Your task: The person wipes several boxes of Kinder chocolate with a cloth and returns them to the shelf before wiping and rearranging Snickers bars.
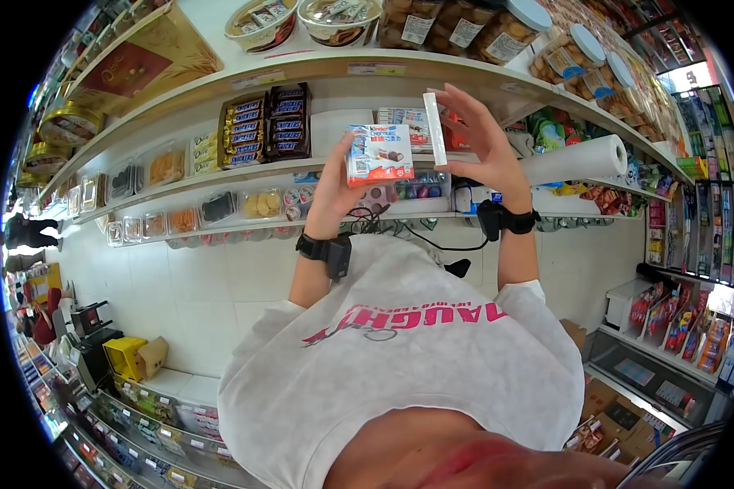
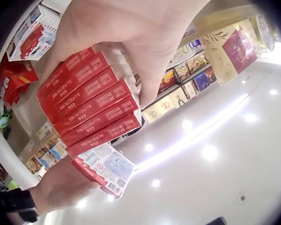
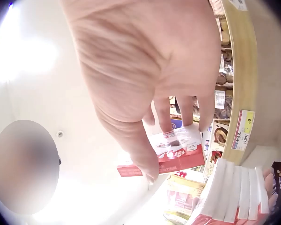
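My left hand [image 1: 334, 187] grips a stack of several red-and-white Kinder chocolate boxes [image 1: 381, 155], its thumb and fingers on opposite sides. In the left wrist view the stack's red edges [image 2: 91, 103] lie side by side under that hand [image 2: 122, 28]. A single Kinder box [image 1: 434, 129] is pinched by my right hand [image 1: 488, 151], just right of the stack and turned edge-on in the head view. The right wrist view shows this box [image 3: 178, 152] between the thumb and fingertips of the right hand [image 3: 154, 61], with the stack [image 3: 232, 192] beyond it.
More Kinder boxes [image 1: 404, 122] stand on the shelf behind my hands. Snickers boxes [image 1: 265, 126] are to their left. A white roll [image 1: 575, 160] juts out at right. The upper shelf edge [image 1: 334, 69] runs above my hands, and a black cable [image 1: 440, 244] hangs between my wrists.
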The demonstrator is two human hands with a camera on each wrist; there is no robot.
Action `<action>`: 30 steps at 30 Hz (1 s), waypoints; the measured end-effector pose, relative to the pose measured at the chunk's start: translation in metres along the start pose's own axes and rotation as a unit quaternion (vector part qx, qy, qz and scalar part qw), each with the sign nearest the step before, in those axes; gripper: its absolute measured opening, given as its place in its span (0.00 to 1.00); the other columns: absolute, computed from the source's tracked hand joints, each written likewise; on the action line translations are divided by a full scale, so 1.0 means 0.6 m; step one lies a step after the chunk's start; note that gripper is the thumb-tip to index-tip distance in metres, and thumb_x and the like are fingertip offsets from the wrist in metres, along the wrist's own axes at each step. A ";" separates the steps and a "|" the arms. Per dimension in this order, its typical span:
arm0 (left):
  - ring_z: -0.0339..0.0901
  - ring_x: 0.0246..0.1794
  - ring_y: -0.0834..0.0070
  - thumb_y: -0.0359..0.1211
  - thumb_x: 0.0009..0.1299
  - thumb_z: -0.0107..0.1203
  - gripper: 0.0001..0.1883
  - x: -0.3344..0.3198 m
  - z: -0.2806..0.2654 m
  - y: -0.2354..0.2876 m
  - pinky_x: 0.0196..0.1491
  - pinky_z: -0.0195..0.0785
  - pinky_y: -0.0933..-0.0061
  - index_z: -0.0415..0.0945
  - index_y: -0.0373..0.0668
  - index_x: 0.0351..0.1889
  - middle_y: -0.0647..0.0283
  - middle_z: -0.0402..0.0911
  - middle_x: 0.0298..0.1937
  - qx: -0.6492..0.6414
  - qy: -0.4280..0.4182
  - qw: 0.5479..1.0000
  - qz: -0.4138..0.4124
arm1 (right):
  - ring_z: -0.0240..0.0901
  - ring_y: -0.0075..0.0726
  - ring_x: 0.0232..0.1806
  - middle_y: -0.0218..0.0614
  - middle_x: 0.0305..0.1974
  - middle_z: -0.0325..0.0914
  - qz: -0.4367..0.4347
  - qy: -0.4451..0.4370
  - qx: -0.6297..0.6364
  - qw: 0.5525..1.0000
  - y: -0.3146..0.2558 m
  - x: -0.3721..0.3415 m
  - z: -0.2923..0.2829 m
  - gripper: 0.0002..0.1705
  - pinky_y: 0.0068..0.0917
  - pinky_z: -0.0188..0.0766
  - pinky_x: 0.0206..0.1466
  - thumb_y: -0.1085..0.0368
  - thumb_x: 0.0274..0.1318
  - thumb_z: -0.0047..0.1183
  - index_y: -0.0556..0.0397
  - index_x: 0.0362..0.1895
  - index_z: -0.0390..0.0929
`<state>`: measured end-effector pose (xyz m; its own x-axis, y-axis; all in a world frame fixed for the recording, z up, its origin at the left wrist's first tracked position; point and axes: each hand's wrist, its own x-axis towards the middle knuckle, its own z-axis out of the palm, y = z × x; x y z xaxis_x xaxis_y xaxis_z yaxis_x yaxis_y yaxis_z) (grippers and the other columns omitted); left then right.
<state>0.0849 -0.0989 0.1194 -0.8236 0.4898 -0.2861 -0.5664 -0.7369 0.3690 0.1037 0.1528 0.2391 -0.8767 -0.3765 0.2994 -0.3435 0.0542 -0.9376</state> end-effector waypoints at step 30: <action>0.66 0.70 0.37 0.57 0.80 0.39 0.38 -0.025 -0.031 0.034 0.67 0.64 0.35 0.56 0.37 0.77 0.41 0.65 0.74 -0.045 -0.047 0.996 0.059 | 0.52 0.64 0.77 0.55 0.74 0.59 0.057 -0.023 -0.465 0.883 0.360 0.018 -0.018 0.61 0.57 0.47 0.78 0.47 0.42 0.75 0.51 0.77 0.56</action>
<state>0.0860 -0.1298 0.1149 -0.8863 0.4352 -0.1585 -0.4632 -0.8293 0.3127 0.0165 0.1702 0.0416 -0.9166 -0.3545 0.1850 -0.3998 0.8225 -0.4046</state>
